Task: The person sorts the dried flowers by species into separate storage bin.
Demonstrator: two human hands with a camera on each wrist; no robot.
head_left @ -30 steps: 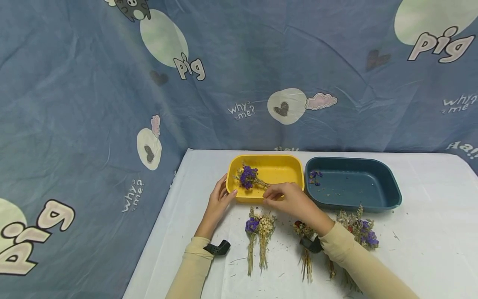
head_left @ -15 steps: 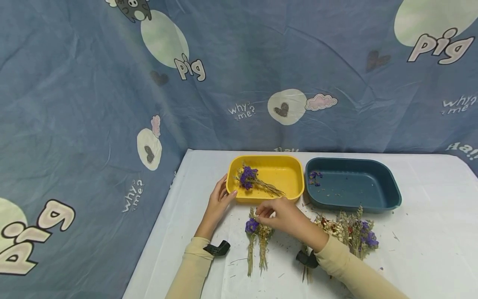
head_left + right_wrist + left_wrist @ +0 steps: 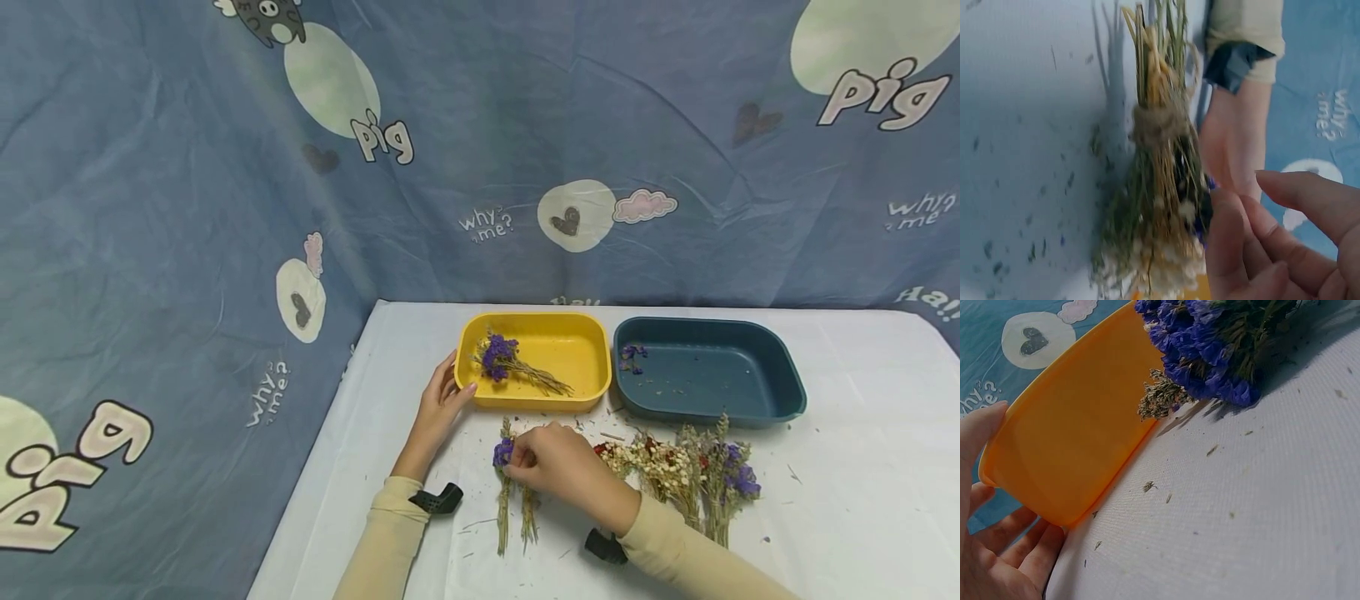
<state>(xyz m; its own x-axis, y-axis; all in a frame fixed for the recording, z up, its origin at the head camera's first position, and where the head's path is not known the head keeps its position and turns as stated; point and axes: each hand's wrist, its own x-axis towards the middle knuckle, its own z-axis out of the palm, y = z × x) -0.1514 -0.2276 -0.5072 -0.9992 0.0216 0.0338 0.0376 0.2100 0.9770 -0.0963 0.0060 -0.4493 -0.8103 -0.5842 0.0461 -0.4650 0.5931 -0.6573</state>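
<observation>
My left hand [image 3: 438, 408] holds the left end of a yellow tray [image 3: 532, 402], thumb at the rim and fingers at the outer wall. Inside the tray lies a bunch of dried purple flowers [image 3: 498, 358], stems to the right. My right hand [image 3: 566, 471] hovers over two dried bunches in front of the tray: one with purple blooms [image 3: 502, 454], one pale [image 3: 528, 517] and mostly covered by the hand. In the right wrist view, twine [image 3: 1160, 125] ties the stems beside my loosely bent fingers [image 3: 1229, 244]; a gap separates them from the thumb.
A dark blue tray [image 3: 712, 412] with loose purple petals [image 3: 633, 357] stands right of the yellow one. Several more dried bunches [image 3: 690, 467] lie before it, partly behind my right forearm. Plant crumbs litter the white tabletop [image 3: 847, 467]. A blue printed cloth [image 3: 450, 125] hangs behind.
My right hand has left the stems of the purple bunch in the yellow tray and moved nearer and slightly left, over the bunches on the table. My left hand stays put.
</observation>
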